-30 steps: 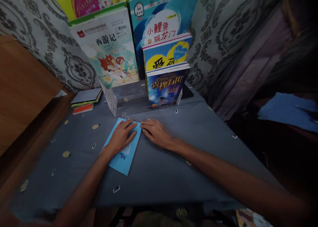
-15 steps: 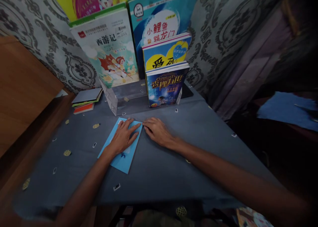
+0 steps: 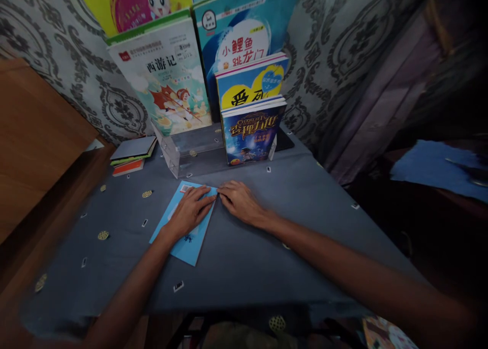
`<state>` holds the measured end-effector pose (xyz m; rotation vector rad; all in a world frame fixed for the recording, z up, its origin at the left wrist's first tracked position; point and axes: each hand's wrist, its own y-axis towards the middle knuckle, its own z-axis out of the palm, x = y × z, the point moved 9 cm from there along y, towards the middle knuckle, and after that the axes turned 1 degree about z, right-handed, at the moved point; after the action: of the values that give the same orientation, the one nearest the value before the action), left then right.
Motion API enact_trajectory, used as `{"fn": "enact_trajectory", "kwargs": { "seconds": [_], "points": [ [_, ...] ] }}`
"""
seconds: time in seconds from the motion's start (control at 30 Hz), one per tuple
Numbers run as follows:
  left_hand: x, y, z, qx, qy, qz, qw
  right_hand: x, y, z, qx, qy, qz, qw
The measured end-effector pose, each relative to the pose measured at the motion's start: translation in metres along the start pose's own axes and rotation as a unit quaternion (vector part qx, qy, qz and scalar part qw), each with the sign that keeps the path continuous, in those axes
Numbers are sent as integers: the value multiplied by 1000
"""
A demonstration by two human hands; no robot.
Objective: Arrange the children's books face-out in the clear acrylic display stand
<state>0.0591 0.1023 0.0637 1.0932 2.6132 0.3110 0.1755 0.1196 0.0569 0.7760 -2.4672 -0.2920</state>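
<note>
A thin light-blue booklet [image 3: 190, 247] lies flat on the grey tablecloth [image 3: 267, 257]. My left hand [image 3: 189, 211] rests palm down on its upper half, fingers stretched out toward its far right corner. My right hand [image 3: 240, 202] lies flat on the cloth just right of the booklet, its fingertips touching that same corner next to my left fingertips. Just beyond my hands stands a clear acrylic book stand [image 3: 190, 153] with a dark blue book [image 3: 249, 135] upright in it and a yellow-and-blue book [image 3: 251, 82] behind.
Larger picture books [image 3: 163, 79] lean on the patterned wall behind the stand. A small stack of flat books [image 3: 133, 153] lies at the back left. A wooden panel [image 3: 34, 135] rises at the left. Blue cloth [image 3: 438, 168] lies in the dark area right.
My left hand slid slightly down the booklet, uncovering its top edge with a small label. My right fingertips closed in on the booklet's corner. The booklet itself barely shifted.
</note>
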Motion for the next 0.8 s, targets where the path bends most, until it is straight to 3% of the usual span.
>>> {"fn": "enact_trajectory", "kwargs": {
  "seconds": [0.37,0.8],
  "points": [
    [-7,-4,-6,-8,-32,55,998,5,-1,2,15,-29,-13,999],
    [-29,-30,-19,19,-14,34,999,6,-3,2,-2,-32,-23,999]
  ]
}}
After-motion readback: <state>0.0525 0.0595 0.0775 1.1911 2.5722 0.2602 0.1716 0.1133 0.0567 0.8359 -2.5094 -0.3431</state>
